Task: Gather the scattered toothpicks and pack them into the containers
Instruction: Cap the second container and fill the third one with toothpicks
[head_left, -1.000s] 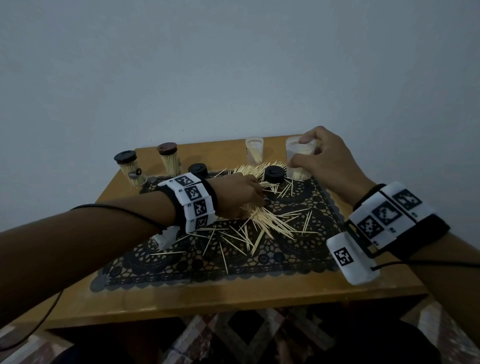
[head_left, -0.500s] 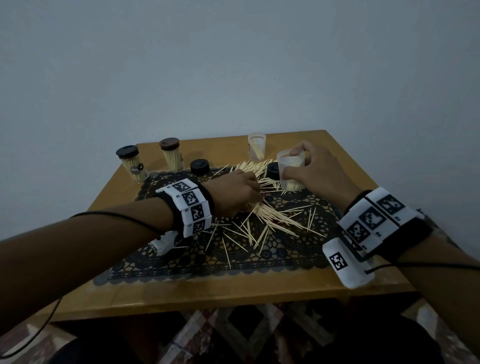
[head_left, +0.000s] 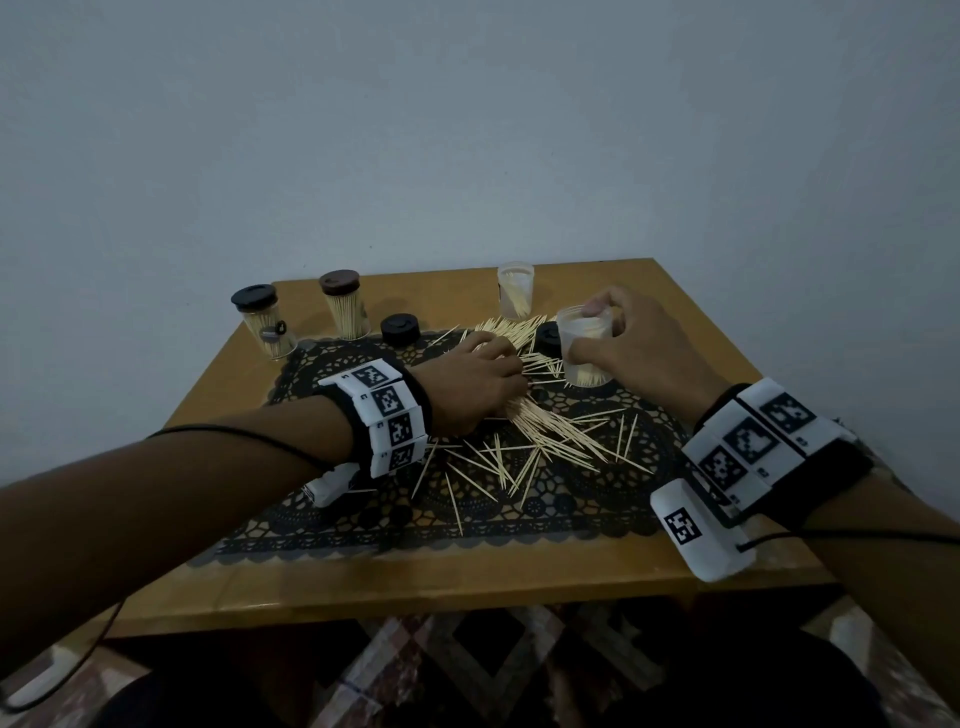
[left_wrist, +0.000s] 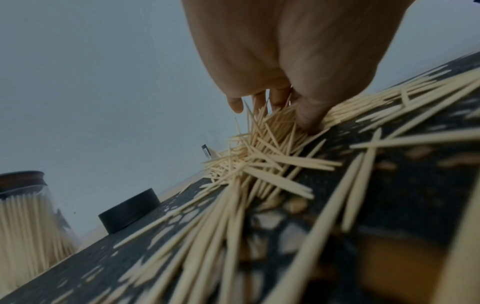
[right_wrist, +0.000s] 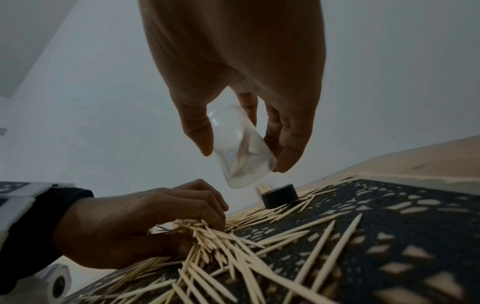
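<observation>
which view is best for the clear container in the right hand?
Right wrist: the clear container sits mid-frame, tilted, pinched between thumb and fingers of the right hand, a few toothpicks visible inside. Head view shows it smaller, partly covered by the fingers. Left wrist view does not show it.

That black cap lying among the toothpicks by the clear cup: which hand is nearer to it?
Right. The right hand holds the clear cup right beside the black cap; the left hand gathers toothpicks farther away.

Pale cream toothpicks (head_left: 545, 436) on a black lace-patterned mat (head_left: 597, 514), honey-brown table (head_left: 415, 587), 1 brown lid (head_left: 340, 282).
</observation>
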